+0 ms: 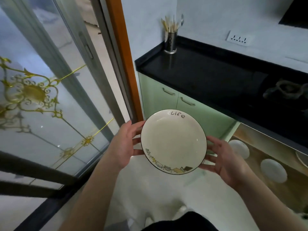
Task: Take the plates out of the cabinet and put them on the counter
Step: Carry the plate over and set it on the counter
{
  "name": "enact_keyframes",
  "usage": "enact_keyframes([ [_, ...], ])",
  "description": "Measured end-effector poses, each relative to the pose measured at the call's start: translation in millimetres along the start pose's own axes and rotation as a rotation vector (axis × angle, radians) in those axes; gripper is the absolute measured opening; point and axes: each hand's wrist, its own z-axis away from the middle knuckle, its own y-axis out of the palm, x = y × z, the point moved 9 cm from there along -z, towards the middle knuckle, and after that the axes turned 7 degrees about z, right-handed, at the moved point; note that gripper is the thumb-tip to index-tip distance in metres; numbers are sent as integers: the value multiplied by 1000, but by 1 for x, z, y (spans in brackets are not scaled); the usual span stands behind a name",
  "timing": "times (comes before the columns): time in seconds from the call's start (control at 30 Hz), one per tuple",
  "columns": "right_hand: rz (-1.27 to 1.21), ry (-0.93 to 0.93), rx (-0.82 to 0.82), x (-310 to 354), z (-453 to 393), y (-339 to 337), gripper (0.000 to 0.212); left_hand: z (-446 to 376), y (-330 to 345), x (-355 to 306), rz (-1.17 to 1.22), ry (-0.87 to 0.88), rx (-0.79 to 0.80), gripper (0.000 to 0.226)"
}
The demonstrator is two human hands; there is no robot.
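A cream plate with a dark rim, the word "Life" at its far edge and small drawings along its near edge is held level in the air in front of me. My left hand grips its left rim and my right hand grips its right rim. The black counter lies ahead and to the right, above the plate. In the open cabinet at the lower right, two white plates rest on a wooden shelf, and the edge of another plate shows at the frame's right side.
A metal utensil holder with chopsticks stands at the counter's far left corner. A dark stove burner sits at the right of the counter. Green cabinet doors are shut below it. A glass sliding door with an orange frame fills the left.
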Motion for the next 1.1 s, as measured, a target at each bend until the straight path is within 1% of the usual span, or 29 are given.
enact_keyframes([
  [0.07, 6, 0, 29, 12, -15, 1, 36, -9, 5, -6, -35, 16, -31, 50],
  [0.13, 27, 3, 59, 24, -27, 2, 34, -16, 14, -13, -118, 59, -24, 38],
  [0.17, 36, 7, 66, 30, -34, 1, 33, -20, 18, -15, -134, 70, -18, 38],
  [0.23, 54, 17, 72, 42, -46, 0, 32, -27, 23, -16, -58, 42, -46, 36],
  [0.33, 63, 29, 72, 59, -63, 0, 30, -41, 27, -20, 27, -17, -80, 44],
  [0.43, 68, 47, 68, 70, -80, 4, 31, -57, 32, -27, 33, -46, -73, 44],
  [0.5, 68, 54, 61, 77, -92, 9, 30, -71, 30, -35, 47, -33, -77, 44],
  [0.6, 77, 46, 46, 88, -112, 23, 28, -99, 23, -49, 22, -21, -66, 40],
  [0.67, 92, 39, 36, 96, -126, 36, 29, -120, 16, -62, -35, 18, -52, 32],
  [0.73, 105, 23, 17, 107, -145, 48, 33, -144, 7, -75, -38, 57, -16, 26],
  [0.83, 111, 28, 3, 123, -173, 71, 38, -181, -4, -96, -30, 29, 28, 27],
  [0.9, 106, 32, 2, 134, -192, 89, 34, -204, -14, -113, -44, -1, 13, 25],
  [0.97, 84, 59, 1, 139, -208, 105, 31, -223, -24, -125, 0, -56, 1, 31],
  [1.03, 48, 60, -11, 144, -222, 119, 31, -242, -32, -142, 1, -42, 16, 38],
  [1.07, 26, 60, -20, 145, -228, 124, 31, -252, -33, -150, -21, -28, 39, 38],
  [1.1, 9, 64, -31, 146, -234, 127, 33, -261, -32, -156, -42, -19, 64, 33],
])
